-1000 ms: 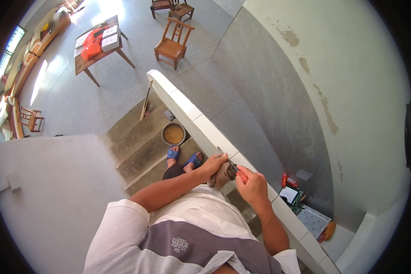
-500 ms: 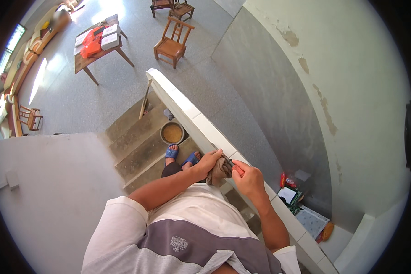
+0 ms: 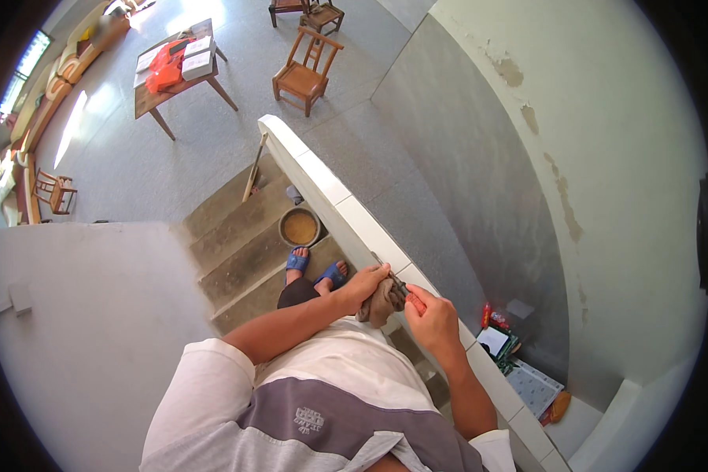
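Observation:
A brown rag (image 3: 379,305) is bunched in my left hand (image 3: 360,286), whose fingers are closed on it. My right hand (image 3: 434,321) grips the red handle of a slim tool (image 3: 416,304); its exact kind is partly hidden. The tool's dark, narrow shaft runs up and left along the rag, passing by my left fingertips. Both hands are close together in front of my body, beside the white-tiled top of the stair wall (image 3: 367,230). On the steps below sits a round grey basin (image 3: 318,236) holding yellowish-brown water.
Concrete steps (image 3: 236,263) descend past my feet in blue slippers (image 3: 297,259). A wooden stick (image 3: 253,169) leans by the wall, near a small grey cloth (image 3: 293,193). Beyond stand a wooden table (image 3: 151,104) and a chair (image 3: 300,80). Papers (image 3: 533,385) lie right of the wall.
The view has shifted slightly, so the room sits a little differently in it. Both hands keep their holds; the right hand and tool have moved slightly down.

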A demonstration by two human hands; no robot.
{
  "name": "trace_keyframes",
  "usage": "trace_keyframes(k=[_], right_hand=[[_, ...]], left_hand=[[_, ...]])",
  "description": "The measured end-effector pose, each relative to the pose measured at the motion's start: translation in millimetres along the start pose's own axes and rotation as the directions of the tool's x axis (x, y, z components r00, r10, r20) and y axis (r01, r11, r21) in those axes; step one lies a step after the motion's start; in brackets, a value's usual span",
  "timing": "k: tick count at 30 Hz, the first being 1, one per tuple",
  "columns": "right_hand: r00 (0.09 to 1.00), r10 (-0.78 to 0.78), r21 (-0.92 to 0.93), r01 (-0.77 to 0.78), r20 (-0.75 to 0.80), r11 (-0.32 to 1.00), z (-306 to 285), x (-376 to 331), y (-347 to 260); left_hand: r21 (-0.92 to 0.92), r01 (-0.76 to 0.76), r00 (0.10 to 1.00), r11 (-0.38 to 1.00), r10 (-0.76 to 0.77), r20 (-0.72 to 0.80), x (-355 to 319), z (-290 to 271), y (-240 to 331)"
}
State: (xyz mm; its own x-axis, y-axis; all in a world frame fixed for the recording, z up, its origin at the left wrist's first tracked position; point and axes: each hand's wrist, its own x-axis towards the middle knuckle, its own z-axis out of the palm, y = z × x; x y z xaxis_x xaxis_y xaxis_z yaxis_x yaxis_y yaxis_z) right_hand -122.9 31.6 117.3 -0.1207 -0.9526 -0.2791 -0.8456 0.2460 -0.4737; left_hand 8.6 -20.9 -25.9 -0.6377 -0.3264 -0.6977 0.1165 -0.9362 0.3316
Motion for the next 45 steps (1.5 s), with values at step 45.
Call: trace_keyframes(k=[45], right_hand=[[0.999, 0.030, 0.005, -0.030, 0.031, 1.000, 1.7, 10.1, -5.0]], left_hand=[[-0.092, -0.010, 0.999, 0.996, 0.007, -0.038, -1.2, 2.6, 3.8]])
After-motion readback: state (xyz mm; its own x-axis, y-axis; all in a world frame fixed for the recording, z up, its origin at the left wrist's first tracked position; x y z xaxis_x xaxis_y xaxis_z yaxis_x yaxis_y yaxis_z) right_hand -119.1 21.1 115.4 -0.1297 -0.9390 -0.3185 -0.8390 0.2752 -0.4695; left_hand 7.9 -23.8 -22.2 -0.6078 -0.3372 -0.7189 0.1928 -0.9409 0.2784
